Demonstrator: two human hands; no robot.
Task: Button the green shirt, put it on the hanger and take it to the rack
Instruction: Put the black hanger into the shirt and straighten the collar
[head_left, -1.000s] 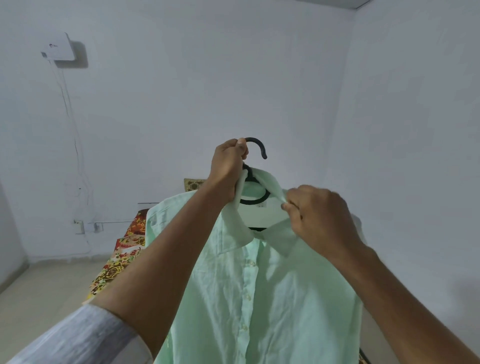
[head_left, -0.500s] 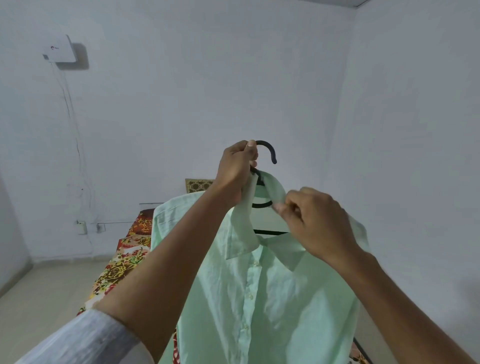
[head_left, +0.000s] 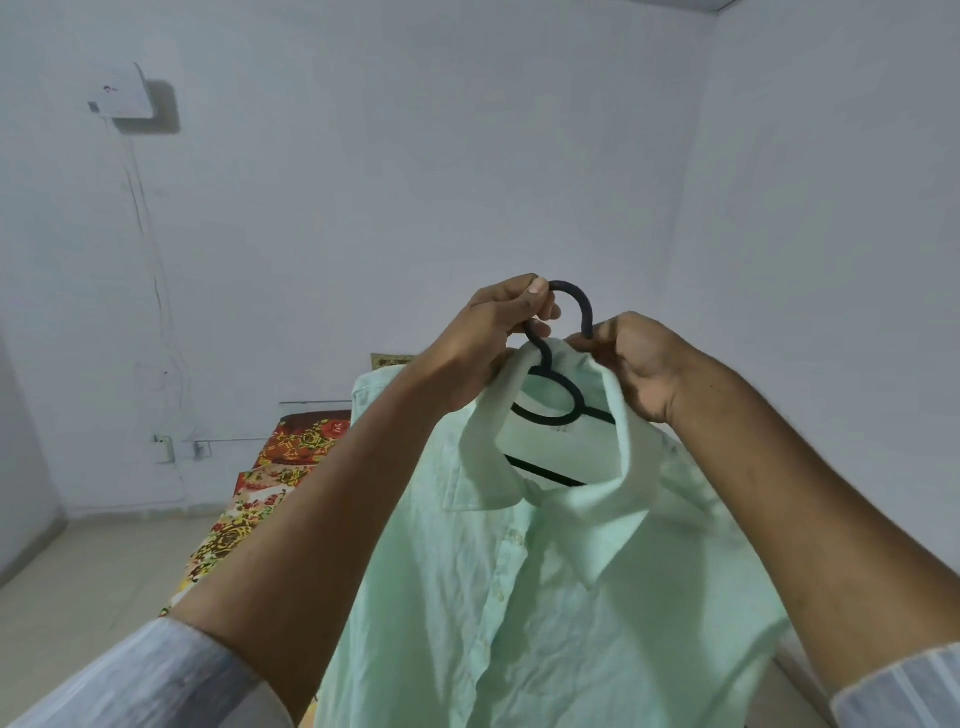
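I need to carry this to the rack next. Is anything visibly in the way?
No rack shows in this view. The green shirt on the hanger faces bare wall; the bed lies lower left.

Green shirt (head_left: 545, 597) hangs on black hanger (head_left: 563, 402); left hand (head_left: 498, 332) grips hook, right hand (head_left: 636, 369) pinches collar.

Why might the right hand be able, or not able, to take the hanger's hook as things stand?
Probably able: the right hand pinches the shirt collar right beside the hook, whose right side is bare; the left hand grips only its left side.
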